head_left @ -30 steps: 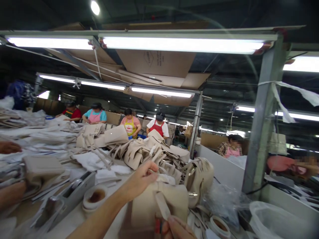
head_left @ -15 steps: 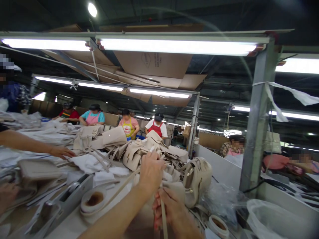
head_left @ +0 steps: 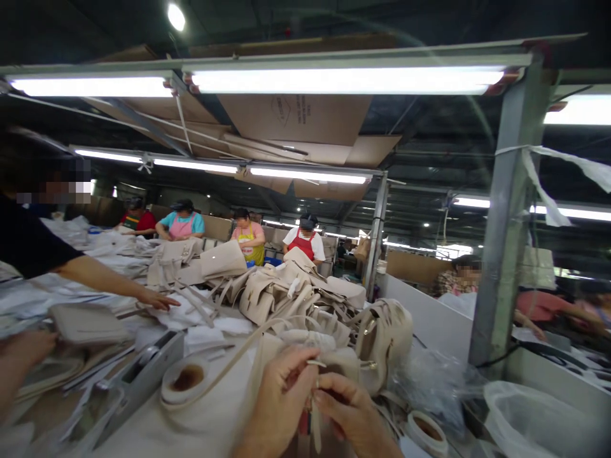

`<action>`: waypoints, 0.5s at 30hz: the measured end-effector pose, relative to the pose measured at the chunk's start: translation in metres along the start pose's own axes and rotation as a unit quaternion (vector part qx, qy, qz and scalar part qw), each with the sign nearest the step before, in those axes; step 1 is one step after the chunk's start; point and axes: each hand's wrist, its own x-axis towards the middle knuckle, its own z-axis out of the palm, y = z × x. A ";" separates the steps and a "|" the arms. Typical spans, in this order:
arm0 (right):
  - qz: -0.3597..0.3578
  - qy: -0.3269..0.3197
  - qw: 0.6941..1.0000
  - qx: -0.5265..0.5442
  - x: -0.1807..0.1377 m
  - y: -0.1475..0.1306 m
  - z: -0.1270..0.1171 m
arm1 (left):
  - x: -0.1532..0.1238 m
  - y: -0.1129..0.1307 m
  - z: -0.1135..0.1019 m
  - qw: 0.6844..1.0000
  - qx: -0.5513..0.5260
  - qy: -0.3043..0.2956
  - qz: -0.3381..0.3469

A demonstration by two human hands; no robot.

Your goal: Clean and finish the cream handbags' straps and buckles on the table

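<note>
Low in front of me, a narrow beige strap hangs between my hands. My left hand pinches its upper part, with the thumb and forefinger near a light loop. My right hand is closed around the strap just beside it, fingertips almost meeting the left ones. Something small and red shows below the fingers, too hidden to name. A longer beige strap curves away left of my hands. Directly beyond them lies a heap of beige handbags, and one upright bag stands right of my hands.
A white pot with brown residue and a grey metal tape dispenser-like device stand left. At right are another small pot, clear plastic, a lined bin and a metal post. A co-worker's arm reaches in from the left.
My left hand has come down from beside the bag heap to meet my right hand at the strap. The co-worker at left has leaned in, reaching farther right. The view has shifted slightly.
</note>
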 end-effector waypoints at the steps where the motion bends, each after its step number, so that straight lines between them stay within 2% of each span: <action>1: 0.011 0.002 1.000 -0.010 -0.001 -0.001 0.000 | 0.001 0.002 0.000 0.998 -0.047 0.003 -0.034; 5: 0.019 0.050 0.998 -0.039 -0.002 -0.005 0.002 | 0.004 0.002 -0.001 0.970 -0.213 0.031 -0.115; 7: 0.021 0.082 0.995 -0.051 -0.001 -0.008 0.004 | 0.005 0.001 -0.003 0.955 -0.250 0.038 -0.151; 9: 0.021 0.099 0.993 -0.065 0.001 -0.012 0.005 | 0.004 -0.001 -0.005 0.952 -0.236 0.016 -0.196; 11: 0.019 0.093 0.993 -0.072 0.003 -0.014 0.007 | 0.003 -0.001 -0.009 0.958 -0.177 -0.013 -0.224; 15: 0.017 0.074 0.996 -0.056 0.005 -0.016 0.008 | 0.007 0.004 -0.016 0.974 -0.060 -0.036 -0.217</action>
